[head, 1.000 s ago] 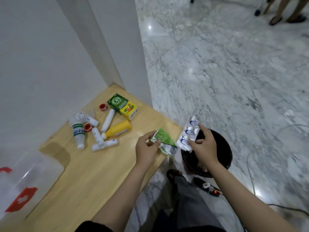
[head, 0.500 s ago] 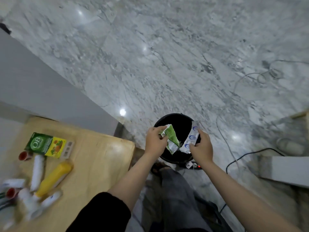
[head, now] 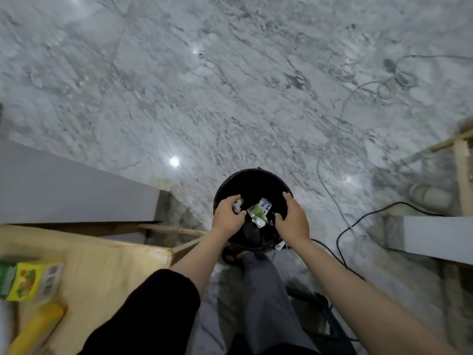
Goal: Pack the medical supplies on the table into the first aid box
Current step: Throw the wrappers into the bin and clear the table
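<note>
Both my hands hover over a black bin (head: pixel 252 179) on the floor, right of the table. A green sachet (head: pixel 258 215) and a silver blister strip (head: pixel 265 204) lie loose inside the bin, between my hands and touching neither. My left hand (head: pixel 227 215) is loosely curled at the bin's left rim, with a small white scrap showing by its fingers. My right hand (head: pixel 293 217) spreads over the right rim and holds nothing. On the wooden table (head: pixel 107 265) at the lower left lie a yellow-green box (head: pixel 28 280) and a yellow tube (head: pixel 35 326). The first aid box is out of view.
Marble floor fills the view. A black cable (head: pixel 358 222) and a grey cable (head: pixel 332 139) run across it on the right. A white block (head: pixel 437 238) and a wooden frame (head: pixel 463 172) stand at right, a grey wall (head: pixel 64 190) at left. My grey-trousered leg (head: pixel 266 303) is below the bin.
I turned from the table to the bin and lowered both hands into its mouth. The green sachet left my left hand and the blister strip left my right; both now lie in the bin.
</note>
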Available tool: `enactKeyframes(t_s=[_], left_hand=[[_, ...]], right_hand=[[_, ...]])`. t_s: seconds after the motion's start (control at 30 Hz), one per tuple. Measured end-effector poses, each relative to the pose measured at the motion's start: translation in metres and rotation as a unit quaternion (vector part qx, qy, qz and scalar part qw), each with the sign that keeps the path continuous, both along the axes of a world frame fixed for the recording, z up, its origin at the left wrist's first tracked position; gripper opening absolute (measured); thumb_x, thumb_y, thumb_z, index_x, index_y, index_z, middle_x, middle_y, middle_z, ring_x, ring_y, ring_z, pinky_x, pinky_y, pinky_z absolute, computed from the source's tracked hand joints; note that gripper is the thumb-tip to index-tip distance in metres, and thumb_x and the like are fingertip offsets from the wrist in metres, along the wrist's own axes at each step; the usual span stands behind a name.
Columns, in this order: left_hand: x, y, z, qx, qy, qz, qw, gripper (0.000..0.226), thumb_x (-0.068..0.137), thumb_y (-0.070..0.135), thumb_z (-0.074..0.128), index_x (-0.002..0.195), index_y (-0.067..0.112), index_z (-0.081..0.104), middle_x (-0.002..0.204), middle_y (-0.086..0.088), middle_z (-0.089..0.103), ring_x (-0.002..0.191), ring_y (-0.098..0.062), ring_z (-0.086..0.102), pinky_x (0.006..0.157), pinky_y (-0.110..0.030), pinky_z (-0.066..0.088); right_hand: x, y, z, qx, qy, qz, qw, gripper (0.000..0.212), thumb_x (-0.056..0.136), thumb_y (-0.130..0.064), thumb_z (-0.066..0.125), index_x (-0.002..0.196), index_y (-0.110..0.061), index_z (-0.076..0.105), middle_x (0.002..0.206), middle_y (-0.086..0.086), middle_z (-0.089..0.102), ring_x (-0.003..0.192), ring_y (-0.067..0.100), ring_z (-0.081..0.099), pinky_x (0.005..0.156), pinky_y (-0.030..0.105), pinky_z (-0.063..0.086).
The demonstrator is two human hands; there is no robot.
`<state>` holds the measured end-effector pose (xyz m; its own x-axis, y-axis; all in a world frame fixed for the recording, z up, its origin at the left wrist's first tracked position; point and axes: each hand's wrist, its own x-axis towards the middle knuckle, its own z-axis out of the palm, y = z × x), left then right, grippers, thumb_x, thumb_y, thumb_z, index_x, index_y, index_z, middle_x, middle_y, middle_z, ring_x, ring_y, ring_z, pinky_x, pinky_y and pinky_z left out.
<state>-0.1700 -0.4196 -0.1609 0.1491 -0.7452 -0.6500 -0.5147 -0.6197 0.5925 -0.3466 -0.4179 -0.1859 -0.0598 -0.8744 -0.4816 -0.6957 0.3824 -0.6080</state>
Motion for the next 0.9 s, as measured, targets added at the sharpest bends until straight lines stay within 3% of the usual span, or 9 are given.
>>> enactKeyframes(t_s=[0.17,0.37,0.47,0.57,0.77,0.9], left_hand=[[0.010,0.007,0.027,-0.054,0.002,0.025,0.998,0.050,0.089,0.024,0.059,0.137,0.017,0.047,0.142,-0.003,0.048,0.129,-0.024,0.046,0.104,-0.035,0.041],[0.040,0.049,0.102,-0.189,0.002,0.096,0.977,0.045,0.090,0.029,0.056,0.134,0.022,0.049,0.138,0.000,0.046,0.127,-0.018,0.046,0.104,-0.038,0.041],[0.066,0.092,0.141,-0.263,0.002,0.159,0.952,0.042,0.090,0.028,0.057,0.132,0.026,0.051,0.128,0.010,0.045,0.121,-0.013,0.048,0.101,-0.032,0.041],[0.098,0.145,0.175,-0.324,-0.020,0.222,0.919,0.039,0.090,0.026,0.058,0.128,0.027,0.053,0.130,0.007,0.050,0.117,-0.011,0.050,0.095,-0.027,0.043],[0.162,0.255,0.208,-0.386,-0.108,0.347,0.848,0.036,0.087,0.022,0.060,0.123,0.022,0.058,0.124,0.005,0.055,0.117,-0.014,0.053,0.095,-0.031,0.046],[0.189,0.324,0.218,-0.387,-0.162,0.413,0.808,0.036,0.087,0.019,0.059,0.123,0.017,0.059,0.118,0.005,0.055,0.112,-0.009,0.051,0.086,-0.012,0.038]], right_hand=[[0.016,-0.003,0.015,-0.019,-0.014,0.013,1.000,0.060,0.090,-0.021,0.055,0.145,-0.019,0.032,0.150,-0.001,0.039,0.138,0.024,0.035,0.108,0.042,0.040],[0.069,0.010,0.072,-0.101,-0.058,0.059,0.991,0.057,0.091,-0.026,0.055,0.144,-0.018,0.035,0.145,0.002,0.045,0.136,0.026,0.038,0.105,0.039,0.041],[0.107,0.031,0.112,-0.152,-0.100,0.103,0.978,0.056,0.091,-0.025,0.055,0.143,-0.017,0.036,0.144,0.002,0.046,0.136,0.023,0.038,0.107,0.038,0.039],[0.152,0.060,0.153,-0.203,-0.144,0.155,0.956,0.053,0.091,-0.023,0.055,0.141,-0.017,0.039,0.142,0.001,0.048,0.133,0.023,0.041,0.107,0.039,0.039],[0.247,0.133,0.210,-0.290,-0.213,0.288,0.887,0.050,0.088,-0.017,0.059,0.135,-0.009,0.046,0.133,0.007,0.056,0.121,0.027,0.052,0.100,0.028,0.035],[0.300,0.186,0.226,-0.266,-0.232,0.366,0.861,0.049,0.086,-0.020,0.059,0.134,-0.014,0.049,0.131,0.002,0.058,0.120,0.025,0.050,0.098,0.026,0.036]])
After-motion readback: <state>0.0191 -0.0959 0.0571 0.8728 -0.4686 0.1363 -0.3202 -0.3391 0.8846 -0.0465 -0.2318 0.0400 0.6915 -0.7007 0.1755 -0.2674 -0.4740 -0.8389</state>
